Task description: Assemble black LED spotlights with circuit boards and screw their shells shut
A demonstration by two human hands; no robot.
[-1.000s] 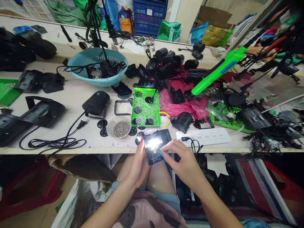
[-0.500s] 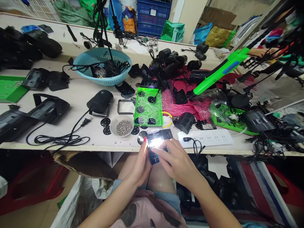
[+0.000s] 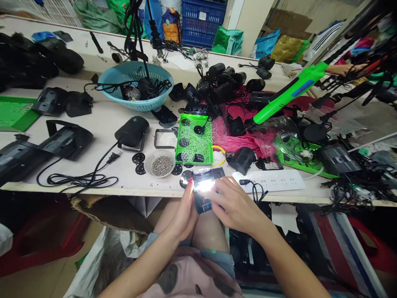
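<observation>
Since a second ago, the person's right hand [image 3: 234, 203] has moved from the right edge of the black housing [image 3: 201, 203] to over its brightly lit middle, fingers bent and close together, though glare makes it impossible to tell whether they pinch anything. The left hand [image 3: 183, 213] is clamped on the housing's left side, holding it above the thighs [image 3: 206, 234] at the front edge of the white worktable [image 3: 127, 180]. Just beyond lie a bowl [image 3: 148, 166] of silvery metal parts [image 3: 162, 166] and a green perforated tray [image 3: 204, 145].
</observation>
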